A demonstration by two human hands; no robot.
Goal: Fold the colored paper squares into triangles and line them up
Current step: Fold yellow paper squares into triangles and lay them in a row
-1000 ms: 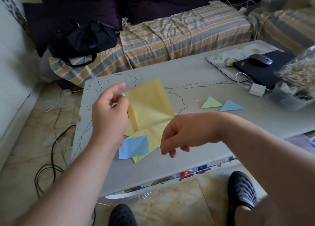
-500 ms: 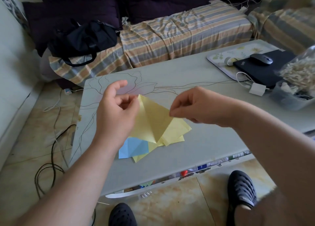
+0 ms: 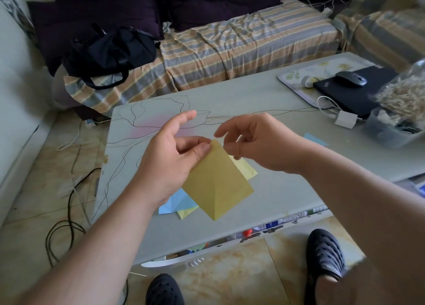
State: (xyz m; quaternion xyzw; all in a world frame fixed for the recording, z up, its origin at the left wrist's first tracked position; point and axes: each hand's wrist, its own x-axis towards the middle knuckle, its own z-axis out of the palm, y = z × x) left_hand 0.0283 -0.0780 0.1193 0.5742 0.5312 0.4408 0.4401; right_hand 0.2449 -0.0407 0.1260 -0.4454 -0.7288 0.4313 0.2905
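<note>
The yellow paper (image 3: 217, 181), folded and creased, hangs above the table (image 3: 264, 102), its apex at 12 o'clock pinched by the left hand (image 3: 169, 158). The right hand (image 3: 257, 143), at 2 o'clock, holds nothing, fingers loosely curled. Folding looks underway; next, pressing the crease flat.

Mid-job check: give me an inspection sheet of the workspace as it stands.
Surface: grey table with a line drawing.
Job's things: yellow paper held folded above the table; blue sheet and more yellow sheets lie under it; one blue triangle partly hidden behind the right arm.
Clutter: tray, laptop, mouse, plastic tub.
Hands: left hand pinches the paper's top corner; right hand, fingers curled, is at the same corner; contact unclear.
Cables: white charger on the table; black cable on the floor.
Surroundings: striped sofa, black bag.
</note>
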